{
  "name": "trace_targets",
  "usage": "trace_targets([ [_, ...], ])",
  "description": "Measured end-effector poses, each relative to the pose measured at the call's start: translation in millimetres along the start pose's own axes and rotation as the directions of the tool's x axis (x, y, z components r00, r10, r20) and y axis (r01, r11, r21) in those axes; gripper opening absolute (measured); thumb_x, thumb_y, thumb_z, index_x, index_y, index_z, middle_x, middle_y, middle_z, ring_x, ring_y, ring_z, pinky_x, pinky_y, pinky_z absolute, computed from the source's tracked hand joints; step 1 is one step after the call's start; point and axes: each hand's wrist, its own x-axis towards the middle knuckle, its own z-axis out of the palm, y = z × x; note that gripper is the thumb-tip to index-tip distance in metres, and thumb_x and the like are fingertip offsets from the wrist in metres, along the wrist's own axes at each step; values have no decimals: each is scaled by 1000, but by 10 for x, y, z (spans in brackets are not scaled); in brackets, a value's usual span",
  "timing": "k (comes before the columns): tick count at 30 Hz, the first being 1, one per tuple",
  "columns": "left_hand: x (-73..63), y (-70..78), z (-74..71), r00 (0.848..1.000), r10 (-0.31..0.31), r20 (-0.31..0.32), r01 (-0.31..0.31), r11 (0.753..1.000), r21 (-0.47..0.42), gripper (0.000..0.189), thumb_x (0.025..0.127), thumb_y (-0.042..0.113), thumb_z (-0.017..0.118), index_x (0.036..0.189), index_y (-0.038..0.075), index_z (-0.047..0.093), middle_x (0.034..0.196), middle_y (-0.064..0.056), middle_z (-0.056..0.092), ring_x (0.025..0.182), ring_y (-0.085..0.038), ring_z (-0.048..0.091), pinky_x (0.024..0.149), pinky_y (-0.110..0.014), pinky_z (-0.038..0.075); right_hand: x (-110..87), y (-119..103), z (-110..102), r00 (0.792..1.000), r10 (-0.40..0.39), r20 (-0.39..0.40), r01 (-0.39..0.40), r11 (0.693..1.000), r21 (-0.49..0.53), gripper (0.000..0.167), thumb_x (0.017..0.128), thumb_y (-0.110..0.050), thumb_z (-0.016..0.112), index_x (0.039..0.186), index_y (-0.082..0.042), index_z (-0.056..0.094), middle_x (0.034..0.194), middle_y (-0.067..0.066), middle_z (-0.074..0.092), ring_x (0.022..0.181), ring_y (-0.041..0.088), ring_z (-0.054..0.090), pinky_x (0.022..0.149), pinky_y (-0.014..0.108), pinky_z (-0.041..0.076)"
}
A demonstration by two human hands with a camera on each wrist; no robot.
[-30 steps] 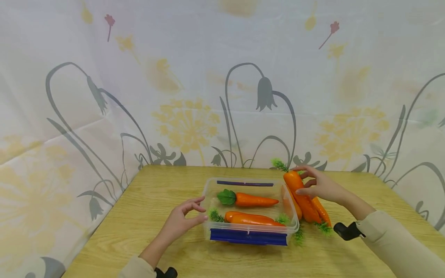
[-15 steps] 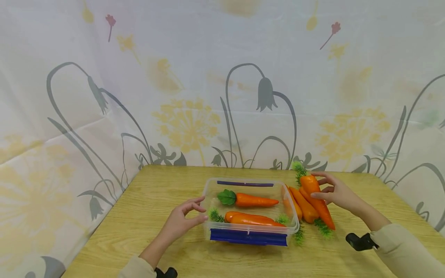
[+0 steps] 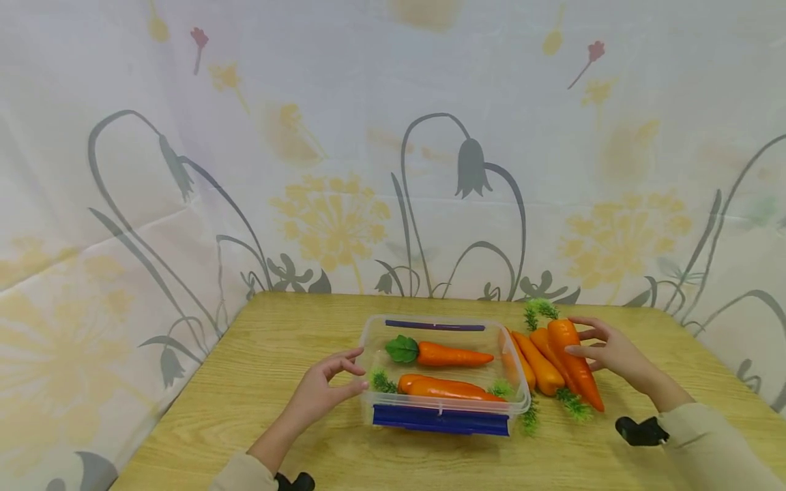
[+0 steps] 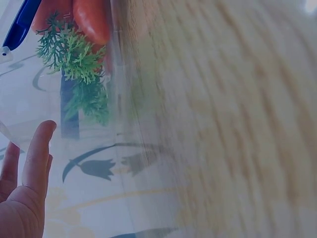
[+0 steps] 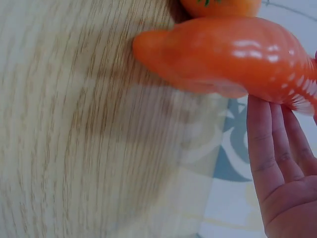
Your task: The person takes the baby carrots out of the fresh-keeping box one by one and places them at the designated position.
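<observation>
My right hand holds an orange toy carrot near its thick top, thumb in front and fingers behind. In the right wrist view this carrot lies across the fingertips, its tip toward the tabletop. It rests against several other carrots beside the box. My left hand is at the left wall of a clear plastic box, fingers loosely bent. Inside, one leafy-topped carrot lies at the back and others with frilly greens lie along the front.
The wooden table ends at a flower-printed cloth backdrop. Blue clasps hang on the box's front and back. A black wrist camera sits by the right sleeve, another by the left.
My right hand has carried the carrot rightward, away from the box, and lowered it onto the right side of the pile, uncovering carrots beneath. The left hand stays at the box.
</observation>
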Motion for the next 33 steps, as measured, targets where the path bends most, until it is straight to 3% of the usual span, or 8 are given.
trace_targets([
  [11, -3, 6, 1, 1000, 5, -6, -5, 1000, -2, 16, 83, 17, 72, 94, 7, 68, 136, -6, 49, 130, -29, 37, 106, -52, 26, 45, 263, -123, 998, 56, 28, -58, 996, 66, 69, 94, -19, 57, 142, 11, 17, 124, 37, 38, 91, 15, 60, 73, 36, 55],
  [20, -1, 2, 6, 1000, -5, -6, 5, 1000, -3, 15, 83, 16, 72, 94, 7, 68, 137, -8, 48, 130, -30, 37, 105, -53, 26, 84, 318, -85, 992, 101, 70, -107, 990, 90, 70, 94, -17, 57, 139, 16, 16, 121, 40, 41, 94, 27, 61, 74, 40, 54],
  [26, 4, -12, 0, 1000, -16, -6, 16, 1000, 2, 13, 83, 17, 72, 92, 9, 68, 136, -7, 49, 130, -28, 36, 106, -51, 25, 82, 336, -70, 986, 146, 79, -148, 989, 23, 70, 93, -19, 58, 136, 20, 19, 115, 37, 49, 89, 30, 62, 72, 38, 55],
  [33, 8, -14, -2, 1000, -10, -9, 10, 1000, 12, 15, 82, 18, 72, 93, 8, 68, 136, -7, 49, 130, -29, 36, 106, -53, 25, 76, 335, -97, 981, 156, 118, -155, 988, -14, 72, 92, -18, 59, 135, 21, 17, 118, 41, 44, 88, 30, 62, 72, 37, 54],
])
